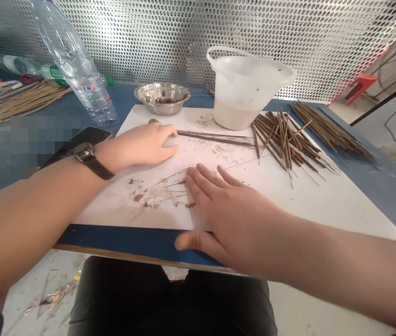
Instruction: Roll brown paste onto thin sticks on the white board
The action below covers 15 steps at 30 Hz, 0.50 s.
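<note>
My left hand (145,143), with a watch (87,156) on the wrist, reaches over the white board (323,205). Its fingers bend around the left end of a bundle of thin dark sticks (218,137); part of the grip is hidden. Palm down, my right hand (224,205) lies flat near the board's front edge, fingers stretched over a thin stick and brown crumbs (138,198). To the right, thick brown-coated sticks (285,135) lie in a loose pile on the board.
A white bucket (236,93) with pale liquid and a metal bowl (163,99) stand at the back. Left are a tilted water bottle (79,70), a dark phone (89,137) and long sticks (19,102). More brown sticks (330,128) lie right, before a perforated metal screen (156,37).
</note>
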Motion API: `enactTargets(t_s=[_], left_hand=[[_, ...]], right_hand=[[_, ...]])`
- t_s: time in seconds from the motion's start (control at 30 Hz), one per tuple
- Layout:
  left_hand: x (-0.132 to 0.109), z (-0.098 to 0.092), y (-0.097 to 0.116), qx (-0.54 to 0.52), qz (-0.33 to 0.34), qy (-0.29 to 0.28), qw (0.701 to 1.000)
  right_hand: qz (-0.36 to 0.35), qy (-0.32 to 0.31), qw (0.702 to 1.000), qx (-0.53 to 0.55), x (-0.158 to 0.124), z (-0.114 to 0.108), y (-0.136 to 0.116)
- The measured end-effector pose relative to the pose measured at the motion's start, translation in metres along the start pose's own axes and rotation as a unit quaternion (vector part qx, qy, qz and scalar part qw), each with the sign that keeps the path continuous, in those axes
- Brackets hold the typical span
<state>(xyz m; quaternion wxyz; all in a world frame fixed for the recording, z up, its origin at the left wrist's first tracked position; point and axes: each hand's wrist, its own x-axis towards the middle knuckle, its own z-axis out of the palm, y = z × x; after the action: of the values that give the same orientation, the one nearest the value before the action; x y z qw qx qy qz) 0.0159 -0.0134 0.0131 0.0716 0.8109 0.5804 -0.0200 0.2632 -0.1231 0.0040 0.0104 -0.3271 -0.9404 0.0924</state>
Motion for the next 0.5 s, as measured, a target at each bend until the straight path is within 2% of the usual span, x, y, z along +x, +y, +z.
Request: enactTargets(t_s=[0.1,0.2,0.4,0.5], left_hand=[[0.001,0.001,-0.002,0.0,0.007,-0.001,1.0],[0.0,0.001,-0.001,-0.001,0.008,0.004,1.0],[-0.007,-0.006,0.009,0.002,0.02,0.002,1.0],[-0.008,-0.007,0.011,0.002,0.007,-0.003,1.0]], right_hand=[[-0.009,0.032,0.999,-0.022,-0.02,0.001,-0.007],[-0.006,0.064,0.997,-0.037,-0.025,0.003,-0.008],[0.043,-0.007,0.999,-0.001,0.011,0.005,0.004],[0.05,-0.011,0.999,0.013,0.021,0.003,0.011]])
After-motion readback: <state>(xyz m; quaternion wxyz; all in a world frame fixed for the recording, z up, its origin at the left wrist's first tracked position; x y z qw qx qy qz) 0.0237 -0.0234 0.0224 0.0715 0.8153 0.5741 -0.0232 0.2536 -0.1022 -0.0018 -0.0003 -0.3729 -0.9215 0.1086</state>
